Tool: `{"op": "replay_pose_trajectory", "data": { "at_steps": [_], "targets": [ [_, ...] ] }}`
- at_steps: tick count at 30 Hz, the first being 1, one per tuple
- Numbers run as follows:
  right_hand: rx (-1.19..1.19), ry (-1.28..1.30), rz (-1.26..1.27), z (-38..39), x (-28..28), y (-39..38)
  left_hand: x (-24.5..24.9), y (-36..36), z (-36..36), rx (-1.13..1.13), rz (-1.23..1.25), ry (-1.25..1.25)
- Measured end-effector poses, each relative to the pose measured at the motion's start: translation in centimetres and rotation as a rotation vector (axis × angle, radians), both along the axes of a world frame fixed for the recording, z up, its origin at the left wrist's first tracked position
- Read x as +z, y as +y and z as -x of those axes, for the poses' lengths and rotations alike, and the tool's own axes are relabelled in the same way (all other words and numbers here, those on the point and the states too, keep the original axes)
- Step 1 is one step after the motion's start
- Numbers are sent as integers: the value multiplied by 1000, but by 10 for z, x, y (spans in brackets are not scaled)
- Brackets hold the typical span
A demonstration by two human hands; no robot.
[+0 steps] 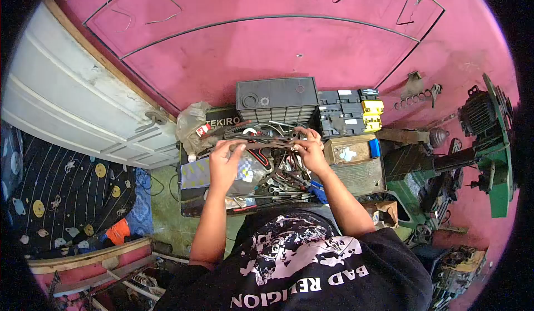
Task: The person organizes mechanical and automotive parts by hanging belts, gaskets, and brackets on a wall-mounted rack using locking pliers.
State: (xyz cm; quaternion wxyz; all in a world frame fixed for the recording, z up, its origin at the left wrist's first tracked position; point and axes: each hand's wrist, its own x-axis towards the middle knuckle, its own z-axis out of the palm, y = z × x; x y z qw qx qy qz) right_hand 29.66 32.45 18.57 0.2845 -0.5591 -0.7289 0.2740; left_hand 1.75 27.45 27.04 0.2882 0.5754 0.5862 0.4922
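My left hand (225, 158) is closed in a pinch on one end of a thin, dark, strip-like piece (268, 144), whose exact kind I cannot make out. Its other end is pinched by my right hand (310, 148), so the piece spans level between both hands. Below it a heap of hand tools (289, 172), with wrenches and long metal rods among them, covers the workbench. A black and red curved part (260, 156) lies just under the strip, partly hidden by it.
A grey drawer cabinet (276, 95) and black-and-yellow organiser boxes (340, 116) stand at the back. A crumpled plastic bag (192, 122) sits left, an open cardboard box (349, 149) right. A green machine (497, 161) is at far right, a white door (83, 94) at left.
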Motion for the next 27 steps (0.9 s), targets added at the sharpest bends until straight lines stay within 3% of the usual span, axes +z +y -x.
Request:
{"op": "replay_pose_trajectory", "data": {
  "at_steps": [5,9,11,13,14,15,17,19,23,25,27],
  "targets": [
    [159,87,-31,-9,20,-2,27,-10,-3,13,-3,-177],
    [137,142,-8,-8,-5,-12,76,-14,-43,35,-68,37],
    [81,125,-98,-1,-19,-24,91,-13,-69,-61,-203,333],
    [60,186,-110,5,-29,-31,102,-9,-97,-108,-289,416],
    [69,340,-100,7,-45,-30,106,-5,-107,-132,-327,449],
    [-6,241,-88,10,-30,-38,110,0,-114,-136,-329,453],
    [-65,322,-58,8,-39,-38,118,12,-129,-156,-293,449],
    [-156,320,-108,-2,-50,-30,114,29,-140,-126,-271,389],
    [-163,297,58,-42,-24,-29,98,48,-155,-47,-77,86],
    [-108,243,-61,-54,-11,-36,113,44,-176,-20,79,-89],
    [-134,200,-114,-65,-2,-46,112,45,-197,-45,55,-98]
  ]
}}
